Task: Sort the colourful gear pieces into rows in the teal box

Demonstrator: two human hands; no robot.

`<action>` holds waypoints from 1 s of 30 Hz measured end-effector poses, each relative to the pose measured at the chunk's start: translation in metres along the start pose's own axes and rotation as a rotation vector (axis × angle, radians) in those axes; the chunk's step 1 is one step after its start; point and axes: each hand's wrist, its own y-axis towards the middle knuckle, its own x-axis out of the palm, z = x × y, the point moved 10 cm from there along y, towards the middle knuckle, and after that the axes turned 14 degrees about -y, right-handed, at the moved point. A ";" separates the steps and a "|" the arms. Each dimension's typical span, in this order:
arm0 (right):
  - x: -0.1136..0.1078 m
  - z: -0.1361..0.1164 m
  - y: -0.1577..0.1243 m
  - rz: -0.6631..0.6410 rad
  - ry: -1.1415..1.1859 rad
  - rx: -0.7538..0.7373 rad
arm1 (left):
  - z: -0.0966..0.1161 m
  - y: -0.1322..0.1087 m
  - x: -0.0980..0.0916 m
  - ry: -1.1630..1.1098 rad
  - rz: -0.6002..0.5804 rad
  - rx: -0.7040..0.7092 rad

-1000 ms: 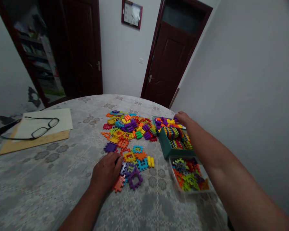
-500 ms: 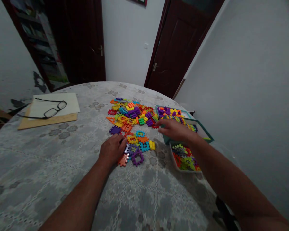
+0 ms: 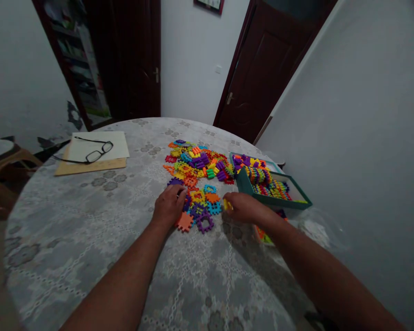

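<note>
My left hand rests at the left edge of the near pieces, fingers curled; whatever is under its fingertips is hidden. My right hand is closed on a yellow piece just right of a blue window-shaped piece. Between the hands lie a purple square frame, an orange square piece and several other flat notched pieces. Beyond them spreads a mixed pile of colourful pieces.
A green-edged box holds rows of pieces at the right, with another tray behind. My right forearm partly covers a container of pieces. Glasses lie on paper at the left.
My right hand has come down and nearer, from beside the pile onto the yellow piece. My left hand stays by the near pieces. The view has shifted slightly.
</note>
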 end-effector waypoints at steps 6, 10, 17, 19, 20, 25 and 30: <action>-0.069 0.094 0.023 0.255 0.176 0.125 | -0.007 0.003 -0.002 -0.019 -0.014 -0.037; -0.104 0.184 0.037 0.456 0.105 0.480 | -0.004 0.003 -0.004 -0.077 -0.024 -0.038; -0.121 0.184 0.016 0.744 0.114 0.563 | -0.008 -0.001 -0.005 -0.198 -0.007 -0.145; -0.106 0.124 0.012 0.697 0.188 0.350 | -0.012 -0.001 -0.009 -0.300 0.033 -0.179; -0.093 0.087 0.010 0.641 0.244 0.236 | -0.015 -0.001 -0.011 -0.369 0.066 -0.198; -0.029 -0.103 -0.023 0.558 0.363 -0.197 | -0.032 -0.003 -0.026 -0.730 0.275 -0.283; 0.010 -0.167 -0.028 0.598 0.234 -0.240 | -0.042 -0.003 -0.029 -0.853 0.345 -0.315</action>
